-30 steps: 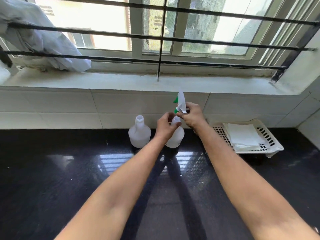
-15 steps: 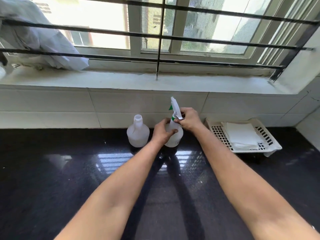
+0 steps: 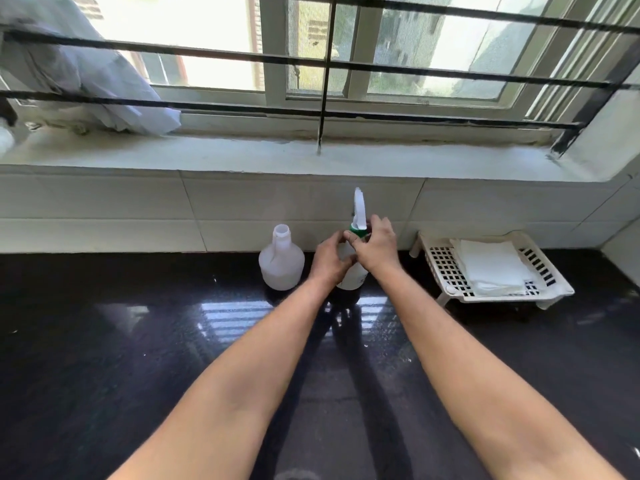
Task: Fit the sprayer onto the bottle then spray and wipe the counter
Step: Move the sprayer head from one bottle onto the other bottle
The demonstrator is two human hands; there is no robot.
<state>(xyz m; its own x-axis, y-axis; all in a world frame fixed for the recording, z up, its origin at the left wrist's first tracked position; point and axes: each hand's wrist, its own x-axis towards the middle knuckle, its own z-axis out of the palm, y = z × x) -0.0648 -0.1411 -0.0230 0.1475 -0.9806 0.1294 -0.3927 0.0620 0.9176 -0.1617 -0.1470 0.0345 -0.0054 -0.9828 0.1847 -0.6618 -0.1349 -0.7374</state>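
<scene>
A white plastic bottle (image 3: 354, 276) stands on the black counter (image 3: 138, 358) near the tiled back wall. The white sprayer (image 3: 359, 211) with a green collar sits upright on its neck. My left hand (image 3: 329, 259) grips the bottle's shoulder. My right hand (image 3: 375, 247) pinches the green collar at the sprayer's base. Most of the bottle is hidden behind both hands.
A second white bottle (image 3: 281, 259) without a cap stands just left of my hands. A cream slotted basket (image 3: 550, 282) with folded white cloths (image 3: 488, 266) sits at the right. A pale bag (image 3: 86, 77) lies on the window ledge (image 3: 277, 157) behind black bars.
The sprayer came down from above the bottle onto its neck. My right hand slid from the sprayer head down to the green collar. My left hand stayed on the bottle.
</scene>
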